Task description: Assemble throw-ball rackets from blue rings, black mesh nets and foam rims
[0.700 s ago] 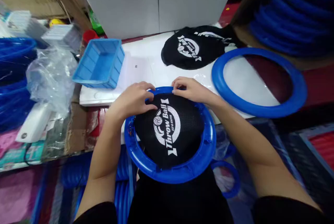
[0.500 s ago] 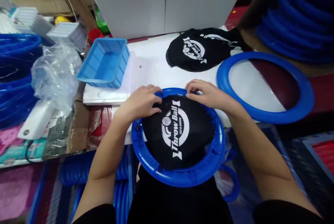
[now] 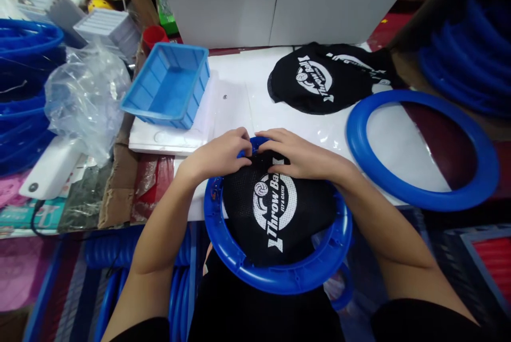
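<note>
A blue plastic ring [image 3: 275,280], its hollow ribbed inner side facing up, rests at the table's near edge against my body. Inside it lies a round black mesh sheet [image 3: 311,214] printed "Throw Ball" in white. At the ring's far rim, my left hand [image 3: 225,156] is closed, thumb and fingers pinching the mesh edge. Right beside it, my right hand [image 3: 289,153] curls over the same part of the rim, fingers on the mesh and covering part of the print. The fingertips of both hands nearly meet, and what lies under them is partly hidden.
To the right lies another blue ring [image 3: 359,153]; behind it are black printed mesh sheets [image 3: 295,84]. A light-blue bin [image 3: 163,84] stands left on a white board. A large white carton [image 3: 231,7] closes off the back. Blue rings [image 3: 459,65] are stacked far right.
My right hand has slid left along the far rim to beside my left hand, now covering the top of the print. The view has shifted slightly.
</note>
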The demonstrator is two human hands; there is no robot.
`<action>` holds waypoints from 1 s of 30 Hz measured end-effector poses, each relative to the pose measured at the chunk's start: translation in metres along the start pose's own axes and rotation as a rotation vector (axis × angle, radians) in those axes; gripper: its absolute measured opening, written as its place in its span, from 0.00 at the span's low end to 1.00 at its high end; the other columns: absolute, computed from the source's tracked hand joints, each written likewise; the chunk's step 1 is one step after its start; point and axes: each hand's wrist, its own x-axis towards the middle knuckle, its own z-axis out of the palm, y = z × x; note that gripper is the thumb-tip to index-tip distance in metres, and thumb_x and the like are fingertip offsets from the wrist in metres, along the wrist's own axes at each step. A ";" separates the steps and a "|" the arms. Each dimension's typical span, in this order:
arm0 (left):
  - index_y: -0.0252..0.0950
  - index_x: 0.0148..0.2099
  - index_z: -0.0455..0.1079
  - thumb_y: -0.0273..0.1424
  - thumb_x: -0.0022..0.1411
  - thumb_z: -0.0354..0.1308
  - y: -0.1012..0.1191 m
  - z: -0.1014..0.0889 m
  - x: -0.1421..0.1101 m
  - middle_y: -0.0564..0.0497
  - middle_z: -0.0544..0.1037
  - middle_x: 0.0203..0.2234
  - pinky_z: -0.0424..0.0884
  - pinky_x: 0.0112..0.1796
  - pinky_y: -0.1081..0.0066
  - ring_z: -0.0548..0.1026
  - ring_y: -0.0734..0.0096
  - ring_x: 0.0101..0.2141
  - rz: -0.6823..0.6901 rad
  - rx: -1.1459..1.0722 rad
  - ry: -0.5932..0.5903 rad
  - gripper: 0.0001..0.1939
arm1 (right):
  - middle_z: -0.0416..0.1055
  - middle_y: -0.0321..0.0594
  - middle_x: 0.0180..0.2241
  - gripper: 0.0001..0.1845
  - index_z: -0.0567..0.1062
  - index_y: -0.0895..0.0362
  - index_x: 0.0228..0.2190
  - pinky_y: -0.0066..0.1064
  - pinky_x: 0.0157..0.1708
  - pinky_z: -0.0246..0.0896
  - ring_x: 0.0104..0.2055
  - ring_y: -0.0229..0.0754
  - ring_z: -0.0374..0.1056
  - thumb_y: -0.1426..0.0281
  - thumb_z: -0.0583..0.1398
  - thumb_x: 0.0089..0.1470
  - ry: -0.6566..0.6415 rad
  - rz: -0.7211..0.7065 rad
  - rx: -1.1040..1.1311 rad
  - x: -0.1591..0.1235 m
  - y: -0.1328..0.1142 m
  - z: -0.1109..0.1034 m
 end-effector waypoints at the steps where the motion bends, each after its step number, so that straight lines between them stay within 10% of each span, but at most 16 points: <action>1: 0.34 0.41 0.79 0.30 0.67 0.63 -0.001 -0.002 -0.001 0.44 0.74 0.48 0.72 0.49 0.64 0.76 0.63 0.44 -0.030 -0.037 0.017 0.06 | 0.60 0.53 0.71 0.23 0.76 0.51 0.57 0.65 0.68 0.59 0.73 0.63 0.56 0.68 0.67 0.60 0.000 0.006 0.016 -0.002 0.002 -0.001; 11: 0.35 0.34 0.76 0.36 0.63 0.66 -0.012 -0.012 0.002 0.51 0.79 0.27 0.65 0.33 0.68 0.73 0.69 0.30 -0.196 -0.208 0.025 0.09 | 0.71 0.53 0.61 0.09 0.79 0.55 0.39 0.56 0.62 0.63 0.63 0.61 0.66 0.67 0.67 0.56 -0.204 0.040 0.138 0.024 0.008 -0.034; 30: 0.37 0.40 0.79 0.33 0.67 0.55 -0.010 -0.013 0.000 0.47 0.83 0.36 0.71 0.41 0.65 0.78 0.64 0.37 -0.092 -0.083 -0.022 0.12 | 0.78 0.47 0.55 0.13 0.77 0.56 0.32 0.43 0.53 0.65 0.50 0.49 0.72 0.58 0.62 0.61 -0.099 0.176 0.527 0.019 0.033 -0.027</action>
